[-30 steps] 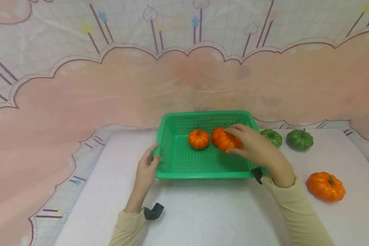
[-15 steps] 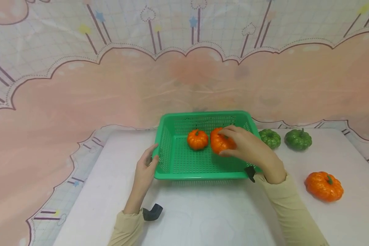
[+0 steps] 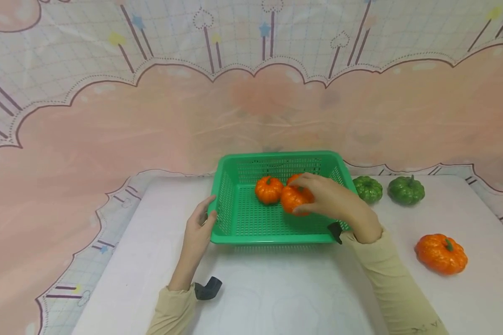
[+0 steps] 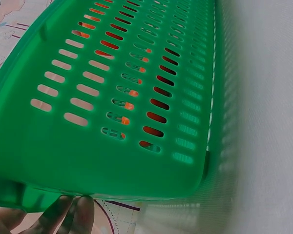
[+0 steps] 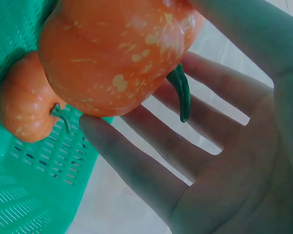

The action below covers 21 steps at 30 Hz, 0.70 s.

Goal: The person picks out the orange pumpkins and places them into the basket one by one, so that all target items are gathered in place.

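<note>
A green plastic basket (image 3: 272, 239) stands on the table. My left hand (image 3: 198, 232) touches its left end, with fingertips (image 4: 83, 214) against the outside wall in the left wrist view. My right hand (image 3: 331, 197) holds an orange pumpkin (image 3: 294, 201) inside the basket, thumb and fingers around its sides. In the right wrist view this pumpkin (image 5: 117, 58) is speckled yellow, with a dark green stem. A smaller orange pumpkin (image 3: 269, 190) sits left of it in the basket. Another orange pumpkin (image 3: 293, 178) is behind it, mostly hidden.
Two green pumpkins (image 3: 406, 190) (image 3: 368, 190) lie right of the basket near the table's back edge. One more orange pumpkin (image 3: 441, 254) lies nearer on the right side of the white table (image 3: 276, 298). A patterned cloth (image 3: 251, 116) hangs behind.
My right hand has moved left and slightly toward me with the pumpkin, close to the small pumpkin at left. The left hand and the basket have stayed in place.
</note>
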Motion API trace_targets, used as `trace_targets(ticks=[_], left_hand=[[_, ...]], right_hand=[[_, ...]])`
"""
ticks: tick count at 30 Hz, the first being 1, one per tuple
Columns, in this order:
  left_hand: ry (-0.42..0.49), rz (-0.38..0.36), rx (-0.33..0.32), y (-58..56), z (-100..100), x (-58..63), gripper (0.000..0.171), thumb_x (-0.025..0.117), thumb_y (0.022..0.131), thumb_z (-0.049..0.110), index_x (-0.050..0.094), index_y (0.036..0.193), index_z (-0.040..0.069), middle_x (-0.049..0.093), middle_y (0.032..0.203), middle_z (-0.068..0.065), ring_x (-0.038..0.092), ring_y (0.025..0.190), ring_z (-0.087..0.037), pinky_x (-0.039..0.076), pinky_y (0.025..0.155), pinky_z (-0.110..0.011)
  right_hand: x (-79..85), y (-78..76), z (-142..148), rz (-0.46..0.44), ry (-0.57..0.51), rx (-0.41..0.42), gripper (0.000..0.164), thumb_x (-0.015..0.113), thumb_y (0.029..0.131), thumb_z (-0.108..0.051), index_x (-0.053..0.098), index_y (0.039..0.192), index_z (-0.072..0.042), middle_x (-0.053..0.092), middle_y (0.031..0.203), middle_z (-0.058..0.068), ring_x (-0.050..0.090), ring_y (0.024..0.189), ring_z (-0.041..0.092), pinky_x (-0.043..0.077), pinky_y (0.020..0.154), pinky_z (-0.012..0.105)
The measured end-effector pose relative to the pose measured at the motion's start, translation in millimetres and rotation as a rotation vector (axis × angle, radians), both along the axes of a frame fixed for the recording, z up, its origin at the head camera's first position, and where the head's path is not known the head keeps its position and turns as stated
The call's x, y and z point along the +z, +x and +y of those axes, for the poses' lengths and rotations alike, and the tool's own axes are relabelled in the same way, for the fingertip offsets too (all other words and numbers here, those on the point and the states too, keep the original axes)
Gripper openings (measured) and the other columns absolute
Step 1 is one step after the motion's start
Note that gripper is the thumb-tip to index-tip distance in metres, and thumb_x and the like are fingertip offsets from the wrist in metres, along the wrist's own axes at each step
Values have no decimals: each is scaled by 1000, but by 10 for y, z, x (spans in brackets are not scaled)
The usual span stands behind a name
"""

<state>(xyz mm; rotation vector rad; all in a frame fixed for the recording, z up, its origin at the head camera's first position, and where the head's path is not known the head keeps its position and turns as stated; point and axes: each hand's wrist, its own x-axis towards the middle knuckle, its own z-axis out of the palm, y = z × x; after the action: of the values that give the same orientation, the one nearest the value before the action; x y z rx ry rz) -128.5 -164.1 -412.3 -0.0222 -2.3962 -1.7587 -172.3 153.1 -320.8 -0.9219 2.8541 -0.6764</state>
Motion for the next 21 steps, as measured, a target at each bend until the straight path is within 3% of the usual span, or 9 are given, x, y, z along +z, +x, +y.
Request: trace_targets(ticks=[6,21], left_hand=[[12,-4,-6,1,-5,-5,44,47,104,14,45,147,9,38,157,-15,37,143,-40,38,113,-53],[17,-5,-7,4,-10,-9,43,48,104,15,46,147,11,39,156,-13,40,142,-37,41,111,-50]], right_hand=[[7,-44,-47,-31,-4,25,57,84,81,-29,63,129,-6,62,127,6,60,113,25,51,99,45],[10,-126,-176,-114,30,92,52,80,84,-23,63,129,-4,62,129,8,58,118,26,49,102,45]])
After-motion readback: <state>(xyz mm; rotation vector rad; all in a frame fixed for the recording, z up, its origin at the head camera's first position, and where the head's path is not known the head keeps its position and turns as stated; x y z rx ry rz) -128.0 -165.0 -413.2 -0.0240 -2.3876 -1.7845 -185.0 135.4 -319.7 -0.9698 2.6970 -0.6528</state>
